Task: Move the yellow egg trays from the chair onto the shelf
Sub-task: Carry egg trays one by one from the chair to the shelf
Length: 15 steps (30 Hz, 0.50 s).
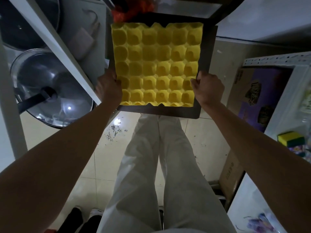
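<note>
A yellow egg tray point(156, 64), with several rows of empty cups, lies flat on the dark seat of a chair point(204, 64) straight ahead of me. My left hand point(108, 86) grips the tray's left edge near its front corner. On the opposite side my right hand point(207, 89) grips the right edge, thumb over the rim. Whether more trays are stacked under the top one I cannot tell. A white shelf frame point(55, 47) stands to the left of the chair.
A large pan with a glass lid point(50, 88) sits on the left shelf. An orange bag point(121, 14) lies behind the chair. On the right are a purple box point(257, 96), a cardboard box point(230, 172) and a sponge point(290, 137). Tiled floor lies below.
</note>
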{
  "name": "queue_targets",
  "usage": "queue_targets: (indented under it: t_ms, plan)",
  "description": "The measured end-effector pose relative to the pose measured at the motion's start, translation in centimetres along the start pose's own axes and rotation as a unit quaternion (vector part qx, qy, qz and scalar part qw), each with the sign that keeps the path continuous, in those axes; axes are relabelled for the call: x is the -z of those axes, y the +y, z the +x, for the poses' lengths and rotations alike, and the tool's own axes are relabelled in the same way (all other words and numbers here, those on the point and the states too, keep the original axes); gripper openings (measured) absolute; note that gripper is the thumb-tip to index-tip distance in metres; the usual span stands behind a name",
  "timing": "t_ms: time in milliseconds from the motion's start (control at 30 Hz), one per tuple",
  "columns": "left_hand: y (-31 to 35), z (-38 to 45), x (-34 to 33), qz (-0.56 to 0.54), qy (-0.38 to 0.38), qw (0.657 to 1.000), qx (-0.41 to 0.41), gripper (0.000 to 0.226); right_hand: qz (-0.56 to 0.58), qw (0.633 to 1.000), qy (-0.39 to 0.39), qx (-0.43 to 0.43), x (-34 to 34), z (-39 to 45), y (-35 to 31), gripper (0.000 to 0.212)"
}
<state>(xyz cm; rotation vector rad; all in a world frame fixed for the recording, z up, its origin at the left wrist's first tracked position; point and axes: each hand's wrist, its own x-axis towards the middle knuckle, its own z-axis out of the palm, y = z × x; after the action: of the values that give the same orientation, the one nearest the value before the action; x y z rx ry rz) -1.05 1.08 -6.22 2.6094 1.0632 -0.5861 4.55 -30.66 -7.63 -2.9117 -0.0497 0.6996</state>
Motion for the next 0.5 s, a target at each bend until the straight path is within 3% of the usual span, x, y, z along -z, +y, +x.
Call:
queue_targets:
  t_ms: [167, 333, 500]
  plan:
    - [-0.2, 0.0, 0.8, -0.008, -0.008, 0.999, -0.034, 0.010, -0.022, 0.999, 0.007, 0.037, 0.2, -0.1, 0.4, 0.028]
    - [-0.7, -0.5, 1.3, -0.006, -0.006, 0.998, -0.054, 0.011, 0.120, 0.991, -0.040, -0.040, 0.2, 0.3, 0.4, 0.021]
    - [-0.8, -1.9, 1.9, -0.027, 0.013, 0.999, -0.032, 0.008, 0.209, 0.977, 0.008, -0.040, 0.3, -0.9, 0.6, 0.017]
